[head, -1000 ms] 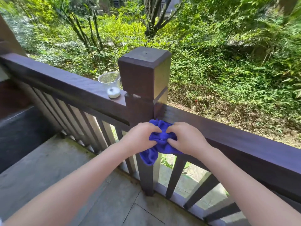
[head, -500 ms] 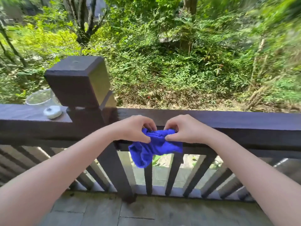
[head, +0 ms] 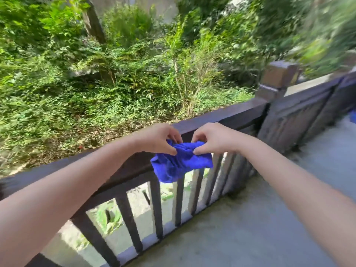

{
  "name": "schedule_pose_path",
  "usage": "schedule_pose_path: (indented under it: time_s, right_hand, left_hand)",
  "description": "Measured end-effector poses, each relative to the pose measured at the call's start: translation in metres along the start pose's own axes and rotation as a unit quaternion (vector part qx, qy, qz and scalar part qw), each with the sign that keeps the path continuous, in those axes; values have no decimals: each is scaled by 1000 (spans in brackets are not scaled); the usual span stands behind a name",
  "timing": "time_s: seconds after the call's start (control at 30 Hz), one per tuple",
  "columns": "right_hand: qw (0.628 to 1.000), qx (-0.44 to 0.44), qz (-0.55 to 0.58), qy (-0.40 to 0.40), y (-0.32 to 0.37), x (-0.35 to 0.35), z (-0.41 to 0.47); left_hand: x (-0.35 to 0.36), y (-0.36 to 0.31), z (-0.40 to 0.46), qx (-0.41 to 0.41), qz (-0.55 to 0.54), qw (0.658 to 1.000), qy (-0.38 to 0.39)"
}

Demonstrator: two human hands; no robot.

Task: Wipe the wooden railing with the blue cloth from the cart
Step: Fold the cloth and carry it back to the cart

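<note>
Your left hand [head: 159, 139] and right hand [head: 212, 138] both pinch the blue cloth [head: 181, 162], regathering it near the wooden railing [head: 231, 116]; next, press it flat onto the rail.

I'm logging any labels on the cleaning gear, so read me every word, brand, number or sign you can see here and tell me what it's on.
None: no readable text shows anywhere in this view.
The blue cloth, held by the left hand and right hand, shows no tag or print.
The wooden railing and its post carry no sign or number.
A blue object at the right edge is too cropped and blurred to tell.
</note>
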State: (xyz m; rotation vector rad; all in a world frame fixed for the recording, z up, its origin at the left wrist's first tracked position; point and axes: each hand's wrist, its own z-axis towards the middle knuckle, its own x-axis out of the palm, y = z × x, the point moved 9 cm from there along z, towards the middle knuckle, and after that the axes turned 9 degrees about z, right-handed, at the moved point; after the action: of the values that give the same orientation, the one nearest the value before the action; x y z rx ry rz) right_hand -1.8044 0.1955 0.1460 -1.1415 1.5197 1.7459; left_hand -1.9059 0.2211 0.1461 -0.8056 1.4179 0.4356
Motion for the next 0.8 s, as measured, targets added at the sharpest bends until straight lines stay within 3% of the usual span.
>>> schedule_pose_path:
  time_s: [0.4,0.8]
  right_hand:
    - [979,171,-41,-101,-181,-117,-190]
    - [939,291,-38,-178,-355,-208,-275]
  left_hand:
    - [45,-260,119,187,-16,982,8]
    - [93,-433,267,342,12,937,62]
